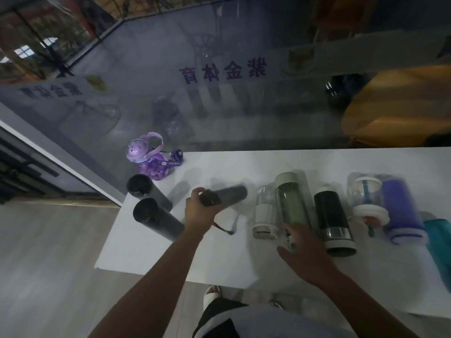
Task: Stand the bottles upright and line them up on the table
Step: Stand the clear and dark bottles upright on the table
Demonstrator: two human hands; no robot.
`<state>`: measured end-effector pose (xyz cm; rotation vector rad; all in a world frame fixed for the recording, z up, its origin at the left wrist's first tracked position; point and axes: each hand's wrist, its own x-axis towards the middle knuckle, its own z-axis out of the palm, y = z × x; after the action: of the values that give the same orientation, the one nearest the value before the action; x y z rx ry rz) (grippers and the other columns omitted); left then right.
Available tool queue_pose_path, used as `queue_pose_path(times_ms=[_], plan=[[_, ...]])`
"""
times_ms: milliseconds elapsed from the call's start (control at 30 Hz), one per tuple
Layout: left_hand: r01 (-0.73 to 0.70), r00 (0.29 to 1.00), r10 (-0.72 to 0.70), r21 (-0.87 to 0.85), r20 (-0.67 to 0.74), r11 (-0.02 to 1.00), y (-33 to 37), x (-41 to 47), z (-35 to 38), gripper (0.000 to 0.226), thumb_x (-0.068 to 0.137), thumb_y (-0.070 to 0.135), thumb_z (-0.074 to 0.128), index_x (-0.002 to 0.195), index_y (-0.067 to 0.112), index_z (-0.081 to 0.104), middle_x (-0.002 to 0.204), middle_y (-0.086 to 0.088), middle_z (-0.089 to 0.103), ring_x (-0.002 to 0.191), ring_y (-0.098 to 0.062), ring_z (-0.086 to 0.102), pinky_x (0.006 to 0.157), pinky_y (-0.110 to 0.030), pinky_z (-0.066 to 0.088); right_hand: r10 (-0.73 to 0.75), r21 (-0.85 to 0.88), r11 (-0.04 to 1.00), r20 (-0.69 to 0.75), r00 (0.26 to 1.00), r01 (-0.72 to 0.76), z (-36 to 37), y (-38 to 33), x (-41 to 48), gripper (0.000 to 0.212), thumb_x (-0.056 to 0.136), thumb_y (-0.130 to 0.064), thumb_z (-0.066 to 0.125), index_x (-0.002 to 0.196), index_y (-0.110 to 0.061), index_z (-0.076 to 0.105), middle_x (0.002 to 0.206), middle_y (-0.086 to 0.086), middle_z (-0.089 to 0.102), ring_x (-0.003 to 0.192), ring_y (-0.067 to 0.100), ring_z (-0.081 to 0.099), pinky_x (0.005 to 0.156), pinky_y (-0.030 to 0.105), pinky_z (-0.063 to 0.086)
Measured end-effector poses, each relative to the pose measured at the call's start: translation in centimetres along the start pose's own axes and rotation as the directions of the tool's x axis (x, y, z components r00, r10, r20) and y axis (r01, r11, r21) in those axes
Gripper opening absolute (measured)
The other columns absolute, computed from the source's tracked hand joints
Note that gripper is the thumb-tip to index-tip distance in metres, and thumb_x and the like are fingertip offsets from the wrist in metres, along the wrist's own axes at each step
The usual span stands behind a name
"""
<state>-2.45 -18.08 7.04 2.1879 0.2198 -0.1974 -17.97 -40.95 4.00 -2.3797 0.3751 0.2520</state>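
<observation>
My left hand [199, 212] grips the cap end of a dark grey bottle [231, 194], tilted just above the white table [151, 247]; a strap dangles from it. Two more dark bottles [148, 191] [158, 219] stand at the table's left end, and a purple child's bottle [148, 158] stands at the back left corner. My right hand [305, 250] reaches over the near end of a lying green bottle [291, 201], fingers spread. Beside it lie a clear bottle [264, 211], a black bottle [334, 218], a clear white-capped bottle [366, 196], a blue bottle [400, 206] and a teal bottle [439, 237].
A glass wall with purple lettering [222, 69] runs right behind the table. The table's left edge drops to a grey floor [48, 252]. My foot in a white sandal [212, 292] shows below the near table edge.
</observation>
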Motion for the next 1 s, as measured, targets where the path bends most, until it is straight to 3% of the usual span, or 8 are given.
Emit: queue_pose_path(times_ms=[167,233,333,433,533,800,867,1000], plan=[[-0.127,0.991,0.110,0.260,0.077,0.957,2.6,1.6,-3.2,0.052,0.071,0.026,0.082,0.118,0.023,0.060,0.108,-0.001,0.063,0.096,-0.022,0.061,0.081,-0.030,0.047,-0.066,-0.035,0.997,0.020,0.998,0.066,0.8,-1.1,0.3,0.066,0.084,-0.050,0.056,0.143,-0.028,0.035,0.148,0.001,0.040,0.133,0.022,0.040,0.107,0.043,0.036],[-0.179,0.981,0.136,0.377,0.138,0.909,3.2,1.9,-3.9,0.053,0.069,0.026,0.081,0.117,0.028,0.060,0.110,-0.001,0.064,0.098,-0.024,0.062,0.082,-0.034,0.052,-0.080,-0.037,0.996,0.029,0.996,0.081,1.1,-1.2,0.2,0.067,0.083,-0.052,0.055,0.143,-0.029,0.034,0.150,0.000,0.038,0.137,0.021,0.035,0.109,0.045,0.035],[-0.248,0.958,0.139,0.486,0.250,0.838,3.6,2.1,-4.4,0.060,0.068,0.022,0.080,0.123,0.030,0.057,0.117,-0.003,0.060,0.101,-0.027,0.061,0.065,-0.029,0.053,-0.075,-0.038,0.996,0.042,0.996,0.077,1.4,-0.9,0.1,0.069,0.083,-0.053,0.054,0.144,-0.030,0.033,0.152,0.001,0.036,0.139,0.021,0.033,0.110,0.046,0.032],[-0.305,0.939,0.146,0.556,0.312,0.773,3.8,2.3,-4.4,0.063,0.073,0.020,0.078,0.130,0.028,0.053,0.125,-0.007,0.056,0.110,-0.028,0.056,0.077,-0.031,0.053,-0.063,-0.047,0.997,0.034,0.997,0.064,1.4,-1.0,-0.2,0.067,0.084,-0.051,0.055,0.144,-0.029,0.033,0.151,0.002,0.036,0.138,0.022,0.035,0.111,0.046,0.031],[-0.327,0.926,0.131,0.578,0.355,0.747,4.2,2.4,-4.2,0.067,0.077,0.018,0.076,0.137,0.028,0.047,0.131,-0.008,0.051,0.118,-0.030,0.052,0.100,-0.042,0.049,-0.033,-0.064,0.997,0.040,0.999,0.036,1.7,-0.7,-0.6,0.067,0.085,-0.050,0.055,0.144,-0.027,0.033,0.151,0.003,0.035,0.137,0.023,0.034,0.112,0.044,0.028],[-0.379,0.911,0.132,0.665,0.391,0.643,4.7,2.0,-3.9,0.078,0.077,0.028,0.074,0.145,0.034,0.035,0.148,-0.008,0.038,0.133,-0.034,0.039,0.109,-0.047,0.039,0.001,-0.056,0.998,0.040,0.999,0.001,2.0,-0.4,-1.5,0.065,0.085,-0.053,0.052,0.143,-0.032,0.032,0.152,0.000,0.034,0.139,0.021,0.031,0.113,0.046,0.026],[-0.406,0.912,0.217,0.684,0.349,0.606,5.2,1.2,-3.8,0.078,0.079,0.035,0.070,0.147,0.036,0.032,0.156,-0.008,0.029,0.142,-0.034,0.027,0.114,-0.049,0.028,0.018,-0.055,0.998,0.028,0.999,-0.016,2.0,-0.6,-1.5,0.066,0.084,-0.055,0.052,0.143,-0.032,0.033,0.151,0.002,0.035,0.136,0.022,0.035,0.111,0.047,0.030],[-0.543,0.832,0.510,0.500,0.217,0.674,5.5,-2.3,-2.5,0.071,0.082,0.040,0.069,0.146,0.030,0.039,0.158,-0.009,0.029,0.145,-0.032,0.025,0.118,-0.048,0.022,0.051,-0.016,0.999,0.008,0.999,-0.051,2.0,-0.8,-1.5,0.070,0.080,-0.060,0.050,0.141,-0.030,0.037,0.147,0.002,0.041,0.133,0.022,0.040,0.108,0.047,0.034]])
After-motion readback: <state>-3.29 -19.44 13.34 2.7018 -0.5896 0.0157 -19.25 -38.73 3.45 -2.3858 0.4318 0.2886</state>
